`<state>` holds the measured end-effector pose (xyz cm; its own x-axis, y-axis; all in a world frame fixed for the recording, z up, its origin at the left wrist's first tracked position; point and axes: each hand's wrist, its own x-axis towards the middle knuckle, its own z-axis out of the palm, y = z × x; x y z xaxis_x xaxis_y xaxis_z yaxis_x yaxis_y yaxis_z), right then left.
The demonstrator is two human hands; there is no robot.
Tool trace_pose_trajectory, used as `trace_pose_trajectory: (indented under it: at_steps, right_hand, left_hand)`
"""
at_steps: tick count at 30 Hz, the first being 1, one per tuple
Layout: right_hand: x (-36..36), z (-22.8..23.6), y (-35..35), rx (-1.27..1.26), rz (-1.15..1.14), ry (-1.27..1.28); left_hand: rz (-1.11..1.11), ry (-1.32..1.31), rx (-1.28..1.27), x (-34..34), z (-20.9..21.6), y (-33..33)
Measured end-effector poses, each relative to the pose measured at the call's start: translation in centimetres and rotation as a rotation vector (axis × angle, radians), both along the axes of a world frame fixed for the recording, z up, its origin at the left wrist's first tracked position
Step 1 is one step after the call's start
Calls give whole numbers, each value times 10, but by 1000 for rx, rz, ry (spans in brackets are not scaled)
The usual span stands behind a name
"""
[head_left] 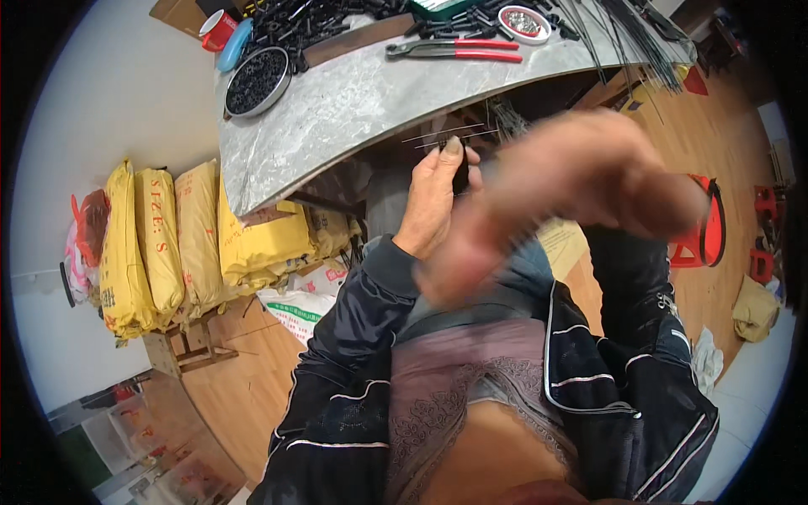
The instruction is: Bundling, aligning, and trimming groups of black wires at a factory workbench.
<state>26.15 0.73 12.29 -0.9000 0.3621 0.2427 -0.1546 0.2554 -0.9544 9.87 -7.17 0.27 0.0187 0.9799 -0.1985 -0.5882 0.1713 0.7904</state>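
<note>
My left hand [431,194] is closed, its thumb pressed on a small black part [460,175] just beyond the table's near edge. Thin metal rods [459,137] stick out crosswise above that thumb. Whether they are fixed to the black part I cannot make out. My right hand [589,172] is raised close to the camera and smeared by motion, to the right of the left one. Its fingers are too blurred to show whether they hold anything.
On the grey table [337,126] lie red-handled pliers [454,50], a bowl of small black pieces [258,82], a dish of small metal parts [523,23], heaped black parts [316,25] and long thin rods [619,38]. Yellow sacks [156,240] stand at left, a red stool [711,223] at right.
</note>
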Motion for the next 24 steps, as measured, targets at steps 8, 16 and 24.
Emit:
trace_pose_trajectory:
  at_steps: [8, 16, 24]
  right_hand:
    - [-3, -50, 19, 181, -655, -366]
    - [8, -74, 19, 258, -549, -339]
    - [20, -83, 34, 99, -451, -341]
  left_hand:
    - [38, 59, 50, 8, 7, -11]
    - [41, 92, 53, 17, 10, -13]
    - [31, 10, 54, 15, 5, -11]
